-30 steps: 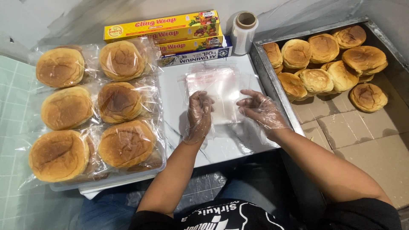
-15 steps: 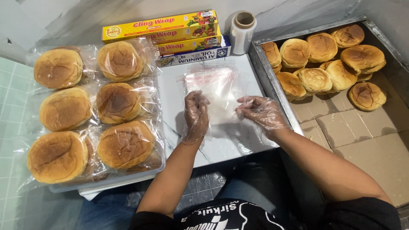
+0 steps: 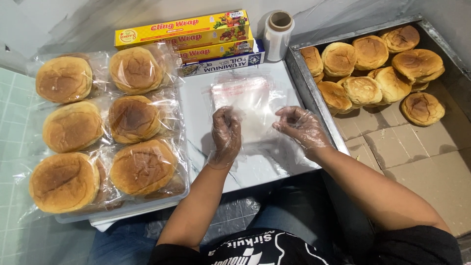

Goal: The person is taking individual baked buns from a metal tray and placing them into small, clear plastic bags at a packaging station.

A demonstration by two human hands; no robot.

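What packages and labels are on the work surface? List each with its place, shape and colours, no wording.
Top yellow box: long, yellow with red lettering, food picture at right end, back centre.
Second yellow box: same style, beneath it.
Foil box: long, dark blue and white, bottom of stack.
Film roll: upright clear cylinder, right of boxes.
Clear bags: flat, between both hands.
Bagged buns: six, left.

Left hand [image 3: 225,135] and right hand [image 3: 300,127] wore thin clear plastic gloves, crinkled, loose at wrists. Forearms were bare. Black shirt with white print across chest, short black sleeve on right arm. Blue jeans below.
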